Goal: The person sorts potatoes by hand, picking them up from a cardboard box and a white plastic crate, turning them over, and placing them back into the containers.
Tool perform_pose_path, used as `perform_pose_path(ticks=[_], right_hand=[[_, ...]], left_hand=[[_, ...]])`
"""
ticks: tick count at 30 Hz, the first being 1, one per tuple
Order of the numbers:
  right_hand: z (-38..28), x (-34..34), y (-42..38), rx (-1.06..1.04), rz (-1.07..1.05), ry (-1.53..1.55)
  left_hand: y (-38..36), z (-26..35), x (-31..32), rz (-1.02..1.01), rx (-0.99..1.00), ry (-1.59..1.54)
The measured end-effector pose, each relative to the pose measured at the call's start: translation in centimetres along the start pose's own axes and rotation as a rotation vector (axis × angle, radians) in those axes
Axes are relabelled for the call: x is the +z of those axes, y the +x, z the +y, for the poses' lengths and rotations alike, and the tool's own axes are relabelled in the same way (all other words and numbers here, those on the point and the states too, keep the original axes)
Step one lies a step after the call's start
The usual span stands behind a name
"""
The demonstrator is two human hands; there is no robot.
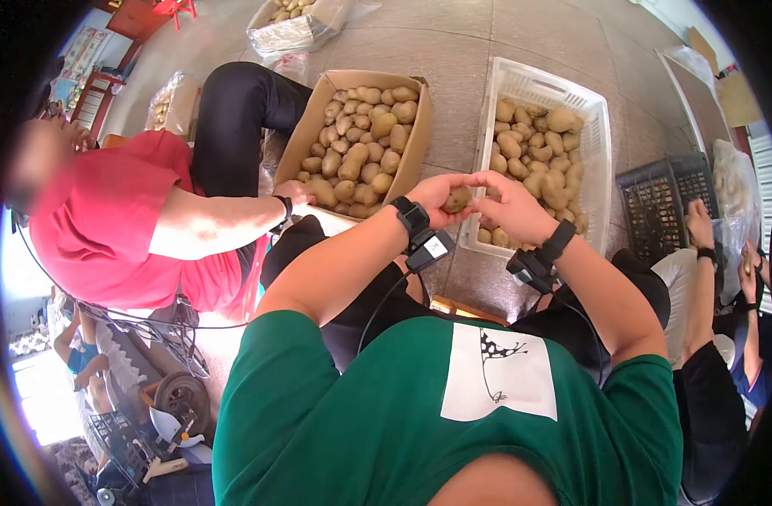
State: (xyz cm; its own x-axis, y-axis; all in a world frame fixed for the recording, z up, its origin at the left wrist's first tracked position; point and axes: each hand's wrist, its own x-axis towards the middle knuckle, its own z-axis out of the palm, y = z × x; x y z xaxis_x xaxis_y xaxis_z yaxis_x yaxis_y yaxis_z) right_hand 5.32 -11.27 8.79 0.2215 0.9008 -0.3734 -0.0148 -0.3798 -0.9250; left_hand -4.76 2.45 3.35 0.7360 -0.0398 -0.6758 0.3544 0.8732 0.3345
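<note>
A brown potato (458, 200) is in my left hand (437, 196), whose fingers curl round it between the two containers. My right hand (517, 208) meets it from the right, fingertips touching the left hand and the potato's edge, over the near left rim of the white crate (607, 160). Many potatoes (542, 152) lie in that crate. The cardboard box (424, 126), also full of potatoes (361, 148), stands to the left of my hands.
At the left a co-worker in red reaches to the cardboard box's near corner. Other people's hands are at the right, by a black crate (652, 198) and plastic bags (732, 185). Another box of potatoes (297, 29) stands at the top.
</note>
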Motion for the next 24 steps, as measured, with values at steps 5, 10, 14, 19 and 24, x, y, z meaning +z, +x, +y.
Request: perform_pose_path(ticks=[5, 10, 14, 19, 24], right_hand=[[1.6, -0.9, 0.1, -0.047, 0.046, -0.02], [2.8, -2.1, -0.4, -0.053, 0.059, -0.191], [3.3, -2.7, -1.0, 0.029, 0.04, -0.276], [4.7, -3.2, -1.1, 0.047, 0.045, -0.32], [4.7, -3.9, -1.6, 0.106, 0.048, -0.439]], left_hand=[[1.2, 0.9, -3.5, 0.353, 0.13, -0.045], [-0.7, 2.7, -6.3, 0.518, 0.309, -0.129], [0.2, 3.6, -10.2, 0.662, 0.422, -0.205], [-0.2, 3.3, -12.5, 0.748, 0.574, -0.226], [3.2, 2.9, -22.7, 0.913, 0.706, 1.174]])
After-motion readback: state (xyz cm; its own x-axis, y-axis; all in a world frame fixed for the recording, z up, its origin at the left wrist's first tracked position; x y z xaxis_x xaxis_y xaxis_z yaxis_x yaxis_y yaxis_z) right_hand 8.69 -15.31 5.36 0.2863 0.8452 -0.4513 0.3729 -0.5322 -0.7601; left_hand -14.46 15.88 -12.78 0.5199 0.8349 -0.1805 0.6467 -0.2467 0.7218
